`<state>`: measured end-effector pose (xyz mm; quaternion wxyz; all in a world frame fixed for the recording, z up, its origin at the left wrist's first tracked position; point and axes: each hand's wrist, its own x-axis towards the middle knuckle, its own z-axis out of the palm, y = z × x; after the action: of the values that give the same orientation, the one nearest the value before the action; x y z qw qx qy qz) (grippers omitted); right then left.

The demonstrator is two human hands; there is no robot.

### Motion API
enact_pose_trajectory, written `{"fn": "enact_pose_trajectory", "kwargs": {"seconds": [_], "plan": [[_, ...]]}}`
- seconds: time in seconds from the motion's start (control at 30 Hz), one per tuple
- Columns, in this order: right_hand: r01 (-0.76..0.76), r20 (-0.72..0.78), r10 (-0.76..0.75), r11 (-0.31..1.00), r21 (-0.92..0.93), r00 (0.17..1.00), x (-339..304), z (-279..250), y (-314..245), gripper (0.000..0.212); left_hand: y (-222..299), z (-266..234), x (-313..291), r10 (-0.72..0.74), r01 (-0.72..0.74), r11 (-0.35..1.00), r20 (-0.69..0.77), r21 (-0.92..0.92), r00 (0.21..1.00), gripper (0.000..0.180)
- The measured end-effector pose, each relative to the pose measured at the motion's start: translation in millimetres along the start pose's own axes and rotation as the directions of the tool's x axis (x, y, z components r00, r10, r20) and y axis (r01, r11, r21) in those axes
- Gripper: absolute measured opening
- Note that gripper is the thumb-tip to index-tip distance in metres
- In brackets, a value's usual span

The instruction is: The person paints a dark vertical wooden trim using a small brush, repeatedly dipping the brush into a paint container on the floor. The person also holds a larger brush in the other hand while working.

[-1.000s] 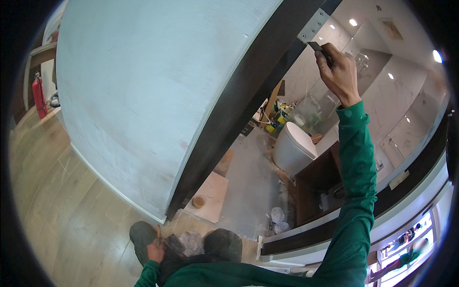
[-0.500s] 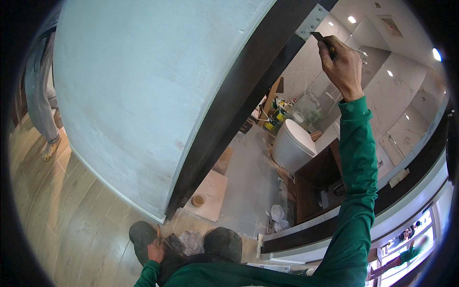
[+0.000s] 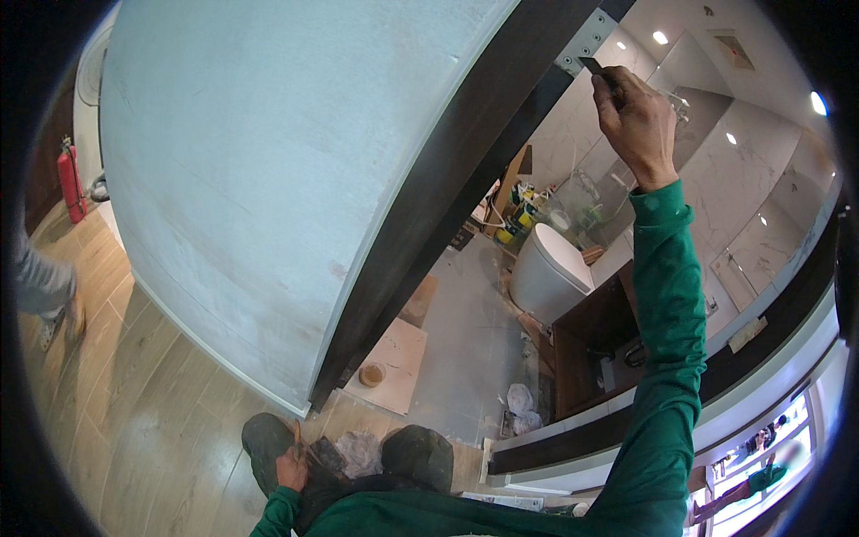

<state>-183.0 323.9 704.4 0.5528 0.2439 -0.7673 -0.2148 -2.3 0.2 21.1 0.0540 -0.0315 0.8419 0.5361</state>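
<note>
My right hand [image 3: 637, 125] is raised high, fingers closed on a putty knife [image 3: 591, 65]. Its dark, flat blade reaches the lower edge of a pale metal plate [image 3: 586, 40] with screws, set on the dark door frame [image 3: 429, 179]. Down at my lap, my left hand [image 3: 292, 468] is closed, with a thin brownish piece sticking up beside the fingers; what it grips is unclear. Crumpled clear plastic [image 3: 360, 454] lies between my knees, just right of that hand.
A pale wall panel [image 3: 259, 179] stands left of the frame. Through the doorway are a white toilet [image 3: 548, 268], an open brown cabinet [image 3: 591, 345] and a board [image 3: 394, 358] bearing a round tub [image 3: 371, 374]. A red fire extinguisher [image 3: 70, 183] and another person's leg [image 3: 43, 286] appear far left.
The other person's legs at the far left have moved further left, uncovering the fire extinguisher. My hands and the putty knife have stayed nearly in place.
</note>
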Motion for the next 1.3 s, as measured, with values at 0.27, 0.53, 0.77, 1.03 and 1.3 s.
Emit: {"fn": "enact_pose_trajectory", "kwargs": {"seconds": [0.27,0.53,0.77,1.03,1.3], "plan": [[-0.037,0.044,0.036,0.999,0.017,0.998,-3.2,-1.2,-2.4,0.020,-0.6,0.0,0.5,-0.036,0.037,0.999,0.014,-0.026,0.999,0.031],[-0.334,0.098,0.322,0.928,0.163,0.942,7.4,5.4,-6.7,0.042,-3.8,1.3,0.4,-0.025,0.025,0.999,0.008,-0.028,1.000,0.030],[-0.354,0.142,0.333,0.918,0.177,0.932,15.2,11.5,-5.5,0.044,-6.3,1.3,0.0,0.014,-0.014,0.999,-0.004,-0.037,1.000,0.031],[-0.226,-0.007,0.228,0.967,0.120,0.974,8.3,28.5,1.7,0.041,-14.5,7.9,1.3,-0.044,0.044,0.995,0.007,-0.085,0.999,0.030],[-0.421,-0.304,0.471,0.881,0.216,0.828,4.1,19.1,2.7,0.037,-20.7,6.0,1.3,0.115,-0.109,0.987,-0.041,0.122,0.993,0.032]]}}
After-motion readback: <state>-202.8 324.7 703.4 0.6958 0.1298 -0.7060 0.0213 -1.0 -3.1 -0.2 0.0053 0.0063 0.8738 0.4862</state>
